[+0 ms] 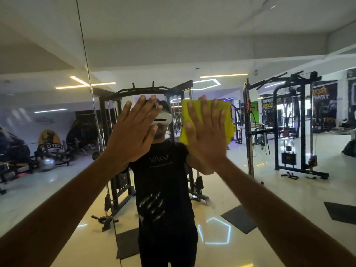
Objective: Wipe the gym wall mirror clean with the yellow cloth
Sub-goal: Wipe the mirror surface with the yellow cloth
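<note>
Wiping is under way: our right hand (207, 132) presses the yellow cloth (227, 120) flat against the mirror (289, 189) with straight fingers, about head height. Our left hand (133, 130) is spread and holds nothing; whether it touches the glass we cannot tell. Next we would sweep the cloth outward under steady pressure. A seam (92, 105) between panels runs just left of the left hand and may catch the cloth. Reflected in the glass are a cable machine (300, 122) and floor mats (238, 218); nothing blocks the sweep.

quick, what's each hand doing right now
Left hand: open, fingers straight, flat toward the mirror, holding nothing.
Right hand: open, fingers straight, pressing the cloth on the mirror.
</note>
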{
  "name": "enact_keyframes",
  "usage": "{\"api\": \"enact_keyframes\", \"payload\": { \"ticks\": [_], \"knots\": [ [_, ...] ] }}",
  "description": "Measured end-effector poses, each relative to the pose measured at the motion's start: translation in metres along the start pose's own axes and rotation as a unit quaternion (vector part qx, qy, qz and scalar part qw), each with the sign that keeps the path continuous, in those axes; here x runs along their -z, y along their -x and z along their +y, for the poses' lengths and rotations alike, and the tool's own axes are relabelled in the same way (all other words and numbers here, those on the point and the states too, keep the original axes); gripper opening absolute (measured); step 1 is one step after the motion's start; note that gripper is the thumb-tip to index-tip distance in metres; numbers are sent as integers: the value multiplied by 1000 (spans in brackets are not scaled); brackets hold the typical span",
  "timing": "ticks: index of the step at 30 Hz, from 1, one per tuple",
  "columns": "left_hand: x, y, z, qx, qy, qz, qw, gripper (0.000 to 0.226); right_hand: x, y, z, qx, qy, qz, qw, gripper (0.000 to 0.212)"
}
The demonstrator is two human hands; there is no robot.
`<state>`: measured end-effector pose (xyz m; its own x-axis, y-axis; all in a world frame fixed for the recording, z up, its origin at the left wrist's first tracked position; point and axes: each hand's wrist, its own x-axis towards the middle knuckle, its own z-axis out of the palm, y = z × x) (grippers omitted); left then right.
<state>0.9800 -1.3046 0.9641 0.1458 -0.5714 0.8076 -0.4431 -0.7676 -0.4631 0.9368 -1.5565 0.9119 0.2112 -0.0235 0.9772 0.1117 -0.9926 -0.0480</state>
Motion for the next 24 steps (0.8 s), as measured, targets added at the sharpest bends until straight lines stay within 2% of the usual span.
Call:
{"api": "enact_keyframes", "payload": {
  "ticks": [3, 5, 6, 8, 10, 11, 14, 16, 18, 22, 24],
  "knots": [
    [-1, 2, 0, 4, 2, 2, 1000, 66, -10, 52, -25, 124, -10, -58, 991, 64],
    [1, 3, -3, 2, 9, 4, 1000, 66, -6, 50, -14, 184, -6, -74, 980, 62],
    [1, 4, -6, 2, 13, 8, 1000, 66, -3, 31, -7, 182, 4, -59, 981, 61],
    [2, 4, -11, 5, 14, 14, 1000, 66, 2, -21, -3, 113, 21, -18, 993, 62],
    [3, 6, -19, 13, 5, 20, 1000, 67, 4, -50, -19, 28, 15, 3, 999, 61],
    [4, 8, -23, 17, 4, 24, 1000, 66, 0, -49, -34, 22, 9, 5, 1000, 62],
    [8, 16, -32, 23, 13, 31, 999, 64, -12, -4, -66, 154, 2, -43, 987, 62],
    [12, 22, -41, 30, 19, 37, 999, 64, -13, 0, -59, 222, 7, -64, 973, 62],
    [17, 29, -55, 44, 16, 45, 998, 63, -8, -36, -49, 209, 15, -34, 977, 61],
    [25, 35, -74, 50, 2, 43, 998, 64, -6, -76, -75, 83, 8, 8, 997, 61],
    [27, 39, -82, 59, 2, 45, 997, 63, -15, -50, -99, 134, 7, -16, 991, 63]
  ]
}}
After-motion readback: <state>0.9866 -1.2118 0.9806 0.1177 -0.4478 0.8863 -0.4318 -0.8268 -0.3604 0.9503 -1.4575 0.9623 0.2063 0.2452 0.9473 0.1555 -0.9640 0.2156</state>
